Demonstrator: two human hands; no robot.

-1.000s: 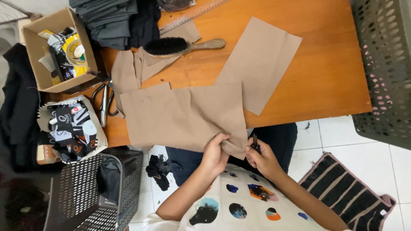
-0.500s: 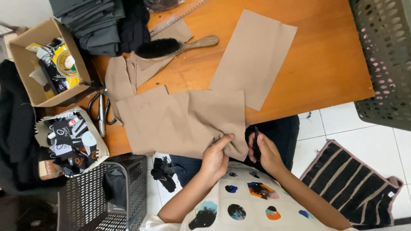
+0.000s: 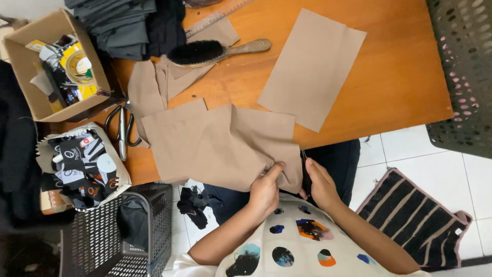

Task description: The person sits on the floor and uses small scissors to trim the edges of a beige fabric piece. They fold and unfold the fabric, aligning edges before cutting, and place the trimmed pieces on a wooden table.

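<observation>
Now the left hand (image 3: pixel 265 191) pinches the tan folded cloth piece (image 3: pixel 220 146) at its lower right corner, low centre of frame on the orange wooden surface (image 3: pixel 400 77); the right hand (image 3: pixel 320 182) grips a thin dark tool (image 3: pixel 304 156) beside it.

Small dark tool (image 3: pixel 303 154) in right hand (image 3: pixel 320 183) unidentifiable.
</observation>
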